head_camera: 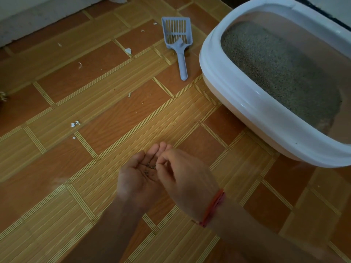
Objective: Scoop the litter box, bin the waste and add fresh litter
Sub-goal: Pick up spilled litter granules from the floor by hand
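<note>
A white-rimmed litter box (224,86) stands at the right, filled with grey litter (275,73). A pale blue slotted scoop (177,40) lies on the floor to its left, touched by neither hand. My left hand (138,175) is cupped palm up low in the middle, with a few dark litter grains (150,166) in the palm. My right hand (182,175), with a red thread at the wrist, hovers over that palm, fingertips pinched at the grains.
The floor is orange-brown patterned vinyl (114,111). Small white scraps (75,123) and loose grains are scattered over it. A pale wall base (38,18) runs along the top left. A dark strip (322,8) runs behind the box.
</note>
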### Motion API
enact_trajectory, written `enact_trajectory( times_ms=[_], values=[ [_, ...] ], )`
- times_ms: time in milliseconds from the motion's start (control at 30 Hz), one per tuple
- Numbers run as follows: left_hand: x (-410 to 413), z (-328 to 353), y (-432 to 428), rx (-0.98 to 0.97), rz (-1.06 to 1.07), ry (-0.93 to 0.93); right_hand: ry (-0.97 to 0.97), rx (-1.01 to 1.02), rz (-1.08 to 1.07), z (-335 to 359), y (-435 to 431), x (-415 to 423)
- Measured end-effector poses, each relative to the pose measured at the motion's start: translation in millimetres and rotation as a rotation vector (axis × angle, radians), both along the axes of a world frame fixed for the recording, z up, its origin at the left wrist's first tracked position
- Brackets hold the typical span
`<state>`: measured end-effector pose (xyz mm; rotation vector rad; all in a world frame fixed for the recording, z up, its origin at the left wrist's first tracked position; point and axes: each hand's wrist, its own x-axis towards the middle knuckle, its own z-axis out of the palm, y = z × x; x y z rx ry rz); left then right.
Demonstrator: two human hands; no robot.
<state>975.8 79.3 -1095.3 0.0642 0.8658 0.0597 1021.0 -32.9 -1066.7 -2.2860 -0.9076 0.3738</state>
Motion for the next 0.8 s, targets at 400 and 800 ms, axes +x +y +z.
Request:
enact_trajectory(
  times_ms=[400, 800],
  values=[
    [0.1, -0.2, 0.4, 0.028, 0.022, 0.039, -0.099, 0.027, -0.108, -11.2, -0.5, 39.5],
    [3.2, 6.4, -1.6, 0.041, 0.018, 0.111, -0.109, -0.222, -0.179, -42.6, 21.6, 106.4]
  ],
)
